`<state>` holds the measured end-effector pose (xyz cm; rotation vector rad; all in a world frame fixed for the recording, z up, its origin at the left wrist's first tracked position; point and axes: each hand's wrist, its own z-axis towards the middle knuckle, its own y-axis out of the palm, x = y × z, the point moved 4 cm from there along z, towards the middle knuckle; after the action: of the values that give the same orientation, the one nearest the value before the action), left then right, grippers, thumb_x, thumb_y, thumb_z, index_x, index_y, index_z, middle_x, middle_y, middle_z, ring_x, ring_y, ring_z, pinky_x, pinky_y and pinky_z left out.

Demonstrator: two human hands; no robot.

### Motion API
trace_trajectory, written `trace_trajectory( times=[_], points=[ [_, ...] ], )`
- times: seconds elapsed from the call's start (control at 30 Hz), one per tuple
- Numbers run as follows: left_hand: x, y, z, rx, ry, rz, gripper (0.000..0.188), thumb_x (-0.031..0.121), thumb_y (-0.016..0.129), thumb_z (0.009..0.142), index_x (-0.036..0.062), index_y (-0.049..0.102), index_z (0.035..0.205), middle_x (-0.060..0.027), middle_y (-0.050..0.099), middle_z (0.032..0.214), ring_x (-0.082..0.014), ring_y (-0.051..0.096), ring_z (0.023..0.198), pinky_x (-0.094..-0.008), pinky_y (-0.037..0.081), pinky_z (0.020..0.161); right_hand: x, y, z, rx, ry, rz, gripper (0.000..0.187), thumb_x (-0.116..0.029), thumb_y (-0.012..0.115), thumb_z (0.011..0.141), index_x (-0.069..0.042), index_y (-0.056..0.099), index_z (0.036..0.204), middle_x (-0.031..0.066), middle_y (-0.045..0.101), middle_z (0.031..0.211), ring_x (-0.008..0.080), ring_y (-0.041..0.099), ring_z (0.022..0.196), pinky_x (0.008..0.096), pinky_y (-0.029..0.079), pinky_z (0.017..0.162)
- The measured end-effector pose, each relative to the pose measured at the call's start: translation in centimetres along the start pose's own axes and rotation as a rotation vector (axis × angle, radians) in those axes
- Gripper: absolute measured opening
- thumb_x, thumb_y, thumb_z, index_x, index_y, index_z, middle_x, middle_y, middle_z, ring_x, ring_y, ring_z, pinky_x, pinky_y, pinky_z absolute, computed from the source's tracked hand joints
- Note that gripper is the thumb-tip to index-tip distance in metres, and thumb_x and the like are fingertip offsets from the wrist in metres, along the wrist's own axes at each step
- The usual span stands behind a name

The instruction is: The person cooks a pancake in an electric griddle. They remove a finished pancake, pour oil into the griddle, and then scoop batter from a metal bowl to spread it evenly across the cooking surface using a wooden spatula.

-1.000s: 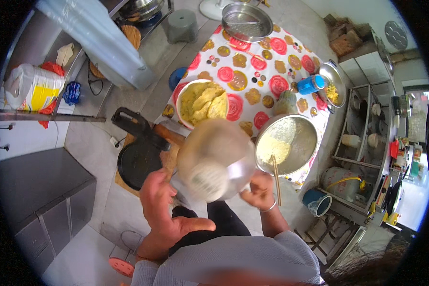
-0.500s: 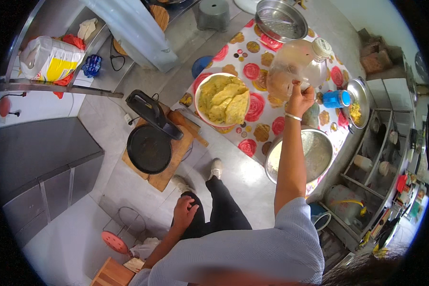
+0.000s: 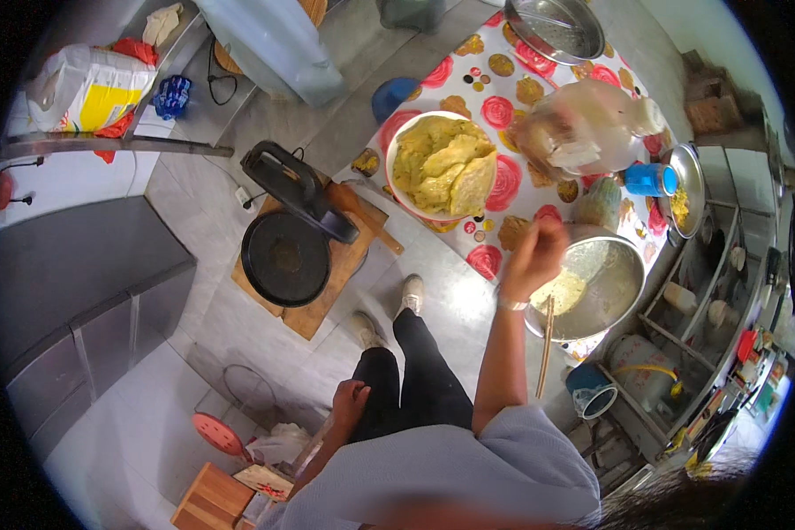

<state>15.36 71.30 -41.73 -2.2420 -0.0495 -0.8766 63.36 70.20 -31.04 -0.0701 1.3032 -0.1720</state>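
Observation:
My right hand is over the left rim of a large steel bowl, with motion blurring its fingers. Pale yellow batter or dough lies in that bowl, and a pair of chopsticks juts out over its near edge beside my wrist. Beyond the hand, a large clear plastic jug with a pale cap stands apart from it, also blurred. My left hand hangs by my thigh, loosely bent, with nothing in it. A white bowl of yellow-green flatbreads sits on the table's left side.
The table wears a rose-patterned cloth. A blue jar, a steel pan and a steel strainer-like pan are on it. An opened round electric griddle rests on a low wooden stand with a rolling pin.
My right hand has let go of the jug and drawn back toward me, over the steel bowl. The chopsticks now show. The view has shifted slightly; my left hand stays low.

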Motion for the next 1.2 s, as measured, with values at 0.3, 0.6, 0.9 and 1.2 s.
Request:
trace_trajectory(
  times=[0.3,0.6,0.9,1.2],
  points=[
    [-5.7,1.0,-5.5,-0.075,-0.314,-0.057,0.023,0.024,0.068,0.082,0.0031,0.065,0.092,-0.0146,0.064,0.088,-0.0315,0.062,0.083,-0.0394,0.050,0.072,23.4,13.3,-25.3,-1.246,0.003,-1.101,0.077,-0.035,0.077,0.068,-0.008,0.038,0.129,0.0141,0.052,0.121,0.0338,0.055,0.104,0.0406,0.049,0.082],
    [-9.8,1.6,-6.6,-0.114,-0.086,-0.009,0.020,0.023,0.066,0.083,0.0060,0.065,0.092,-0.0132,0.064,0.088,-0.0308,0.061,0.077,-0.0398,0.049,0.068,30.1,6.3,-27.7,-0.989,0.222,-0.820,0.021,-0.023,0.057,0.079,-0.003,0.054,0.085,0.0242,0.061,0.073,0.0410,0.062,0.072,0.0500,0.050,0.066],
    [-5.2,-1.8,-1.5,-0.168,0.126,-0.178,0.016,0.019,0.066,0.084,0.0043,0.064,0.087,-0.0092,0.065,0.075,-0.0212,0.062,0.067,-0.0331,0.049,0.063,8.7,-27.4,-33.9,-0.883,0.521,-0.826,0.046,-0.045,0.072,0.073,-0.001,0.058,0.074,0.0197,0.062,0.072,0.0362,0.061,0.069,0.0422,0.048,0.062],
    [21.4,-4.9,6.5,-0.147,0.504,-0.194,0.015,0.018,0.064,0.088,0.0030,0.061,0.091,0.0002,0.059,0.076,-0.0081,0.055,0.071,-0.0247,0.045,0.065,-3.8,-47.9,-39.7,0.085,1.081,-0.055,0.030,-0.031,0.067,0.086,-0.003,0.057,0.080,0.0011,0.050,0.057,0.0122,0.049,0.047,0.0298,0.043,0.045]
  ],
)
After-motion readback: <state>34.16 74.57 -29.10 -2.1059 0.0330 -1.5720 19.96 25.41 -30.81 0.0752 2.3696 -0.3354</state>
